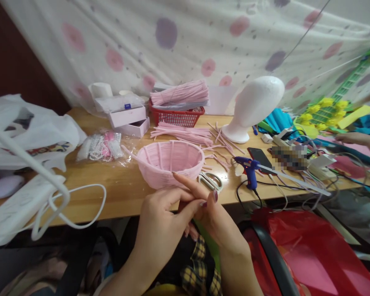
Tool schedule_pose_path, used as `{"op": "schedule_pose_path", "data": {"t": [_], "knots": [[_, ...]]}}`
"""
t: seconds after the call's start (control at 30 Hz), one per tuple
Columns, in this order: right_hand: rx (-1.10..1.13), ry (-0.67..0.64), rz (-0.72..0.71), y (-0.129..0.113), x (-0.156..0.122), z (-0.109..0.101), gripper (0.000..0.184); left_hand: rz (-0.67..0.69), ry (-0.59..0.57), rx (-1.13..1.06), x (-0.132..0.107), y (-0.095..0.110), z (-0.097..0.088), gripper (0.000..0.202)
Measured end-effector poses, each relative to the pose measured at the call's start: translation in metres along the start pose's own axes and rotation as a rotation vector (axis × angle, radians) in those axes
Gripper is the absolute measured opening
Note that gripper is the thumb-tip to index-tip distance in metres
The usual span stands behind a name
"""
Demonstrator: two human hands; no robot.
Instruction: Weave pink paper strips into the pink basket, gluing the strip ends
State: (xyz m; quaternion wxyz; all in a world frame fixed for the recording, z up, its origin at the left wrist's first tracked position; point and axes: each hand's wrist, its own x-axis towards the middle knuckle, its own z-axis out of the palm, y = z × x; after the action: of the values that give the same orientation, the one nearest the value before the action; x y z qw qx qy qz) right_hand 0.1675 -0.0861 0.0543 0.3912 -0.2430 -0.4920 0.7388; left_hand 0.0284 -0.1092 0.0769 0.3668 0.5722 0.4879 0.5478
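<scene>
My left hand point(160, 224) and my right hand point(223, 224) meet in front of the table's near edge. The left thumb and fingers are closed against the fingers of the right hand; anything between them is hidden. My right index finger stretches out to the left and the right thumb points up. Just beyond the fingertips stands a pink basket point(154, 174) made of fuzzy stems, with upright ribs and one loose end sticking out at the left. Scissors point(211, 181) with pale handles lie beside it, close to my right hand.
Pink fuzzy stems point(181, 133) lie behind the basket, and more fill a red basket point(177, 117). A white foam head point(254, 107), blue glue gun point(249, 168), phone point(259, 159) and cables stand or lie rightward. Another person's hand point(357, 139) is far right. Bagged beads point(101, 147) lie left.
</scene>
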Motion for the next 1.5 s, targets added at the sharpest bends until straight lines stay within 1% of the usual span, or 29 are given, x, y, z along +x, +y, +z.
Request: {"op": "schedule_pose_path", "data": {"t": [0.07,0.13,0.17,0.2,0.3,0.4,0.43,0.5,0.57,0.63,0.7,0.73,0.8,0.83,0.87,0.93,0.97,1.0,1.03,1.07,1.13,1.17,1.23,1.3,1.33,1.4,1.43,1.47,1.5], "knots": [[0.026,-0.020,-0.006,0.002,0.000,-0.001,0.077,0.218,0.160,0.199,0.000,-0.002,-0.003,0.022],[0.057,-0.036,0.002,0.004,0.000,0.000,0.075,0.435,0.257,0.374,0.002,-0.003,-0.006,0.011],[0.066,-0.038,0.015,0.005,-0.001,0.001,0.075,0.516,0.262,0.423,0.003,-0.003,-0.008,0.005],[0.066,-0.038,0.032,0.006,-0.001,0.003,0.076,0.573,0.236,0.448,0.004,-0.003,-0.010,0.005],[0.029,-0.054,0.059,0.007,-0.004,0.006,0.073,0.653,0.117,0.428,0.006,-0.004,-0.015,0.013],[0.001,-0.095,0.042,0.005,-0.005,0.003,0.070,0.603,0.036,0.325,0.002,-0.005,-0.019,0.013],[0.006,-0.115,0.032,0.004,-0.005,0.001,0.072,0.549,0.017,0.260,0.000,-0.005,-0.020,0.012],[0.038,-0.156,0.010,0.002,-0.003,-0.003,0.077,0.413,0.030,0.076,-0.004,-0.003,-0.023,0.012],[0.076,-0.193,-0.001,0.000,-0.001,-0.006,0.077,0.291,0.054,-0.129,-0.004,0.001,-0.028,0.024],[0.100,-0.200,0.010,-0.002,0.000,-0.007,0.073,0.201,0.047,-0.298,-0.001,0.006,-0.035,0.042],[0.091,-0.182,0.012,-0.004,0.001,-0.008,0.068,0.159,0.031,-0.390,0.004,0.007,-0.044,0.057],[0.077,-0.155,-0.007,-0.005,0.000,-0.009,0.062,0.162,0.062,-0.386,0.006,0.005,-0.049,0.061],[0.018,-0.050,-0.077,-0.007,-0.001,-0.013,0.045,0.194,0.178,-0.250,0.007,-0.004,-0.061,0.064],[-0.028,0.034,-0.125,-0.008,-0.002,-0.016,0.036,0.202,0.272,-0.112,0.007,-0.010,-0.069,0.062],[-0.088,0.128,-0.178,-0.009,-0.002,-0.019,0.030,0.173,0.336,0.048,0.006,-0.017,-0.076,0.055],[-0.252,0.316,-0.300,-0.013,-0.001,-0.026,0.028,0.121,0.521,0.269,0.005,-0.030,-0.095,0.030],[-0.346,0.399,-0.374,-0.016,0.001,-0.029,0.029,0.089,0.623,0.335,0.005,-0.036,-0.105,0.022],[-0.449,0.457,-0.459,-0.018,0.004,-0.031,0.029,0.087,0.745,0.391,0.006,-0.041,-0.116,0.020],[-0.558,0.487,-0.545,-0.021,0.008,-0.032,0.028,0.095,0.813,0.458,0.007,-0.045,-0.127,0.021],[-0.672,0.487,-0.623,-0.024,0.013,-0.032,0.024,0.097,0.844,0.521,0.009,-0.049,-0.137,0.021],[-0.907,0.427,-0.737,-0.027,0.023,-0.029,0.007,0.102,0.905,0.588,0.013,-0.054,-0.154,0.018],[-1.015,0.382,-0.769,-0.028,0.028,-0.026,0.007,0.091,0.918,0.626,0.015,-0.055,-0.159,0.021],[-1.175,0.306,-0.781,-0.027,0.038,-0.021,0.020,0.065,0.899,0.692,0.019,-0.056,-0.161,0.028],[-1.251,0.274,-0.770,-0.022,0.045,-0.017,0.022,0.075,0.803,0.691,0.023,-0.054,-0.153,0.024],[-1.267,0.281,-0.760,-0.019,0.047,-0.015,0.022,0.111,0.749,0.656,0.026,-0.053,-0.146,0.021],[-1.289,0.311,-0.728,-0.013,0.050,-0.012,0.023,0.219,0.647,0.566,0.029,-0.049,-0.126,0.030],[-1.300,0.325,-0.713,-0.010,0.050,-0.011,0.022,0.287,0.632,0.550,0.030,-0.046,-0.116,0.025],[-1.312,0.336,-0.700,-0.008,0.050,-0.010,0.022,0.324,0.535,0.522,0.031,-0.044,-0.105,0.018],[-1.325,0.345,-0.693,-0.006,0.050,-0.009,0.021,0.356,0.475,0.477,0.030,-0.043,-0.096,0.016]]}}
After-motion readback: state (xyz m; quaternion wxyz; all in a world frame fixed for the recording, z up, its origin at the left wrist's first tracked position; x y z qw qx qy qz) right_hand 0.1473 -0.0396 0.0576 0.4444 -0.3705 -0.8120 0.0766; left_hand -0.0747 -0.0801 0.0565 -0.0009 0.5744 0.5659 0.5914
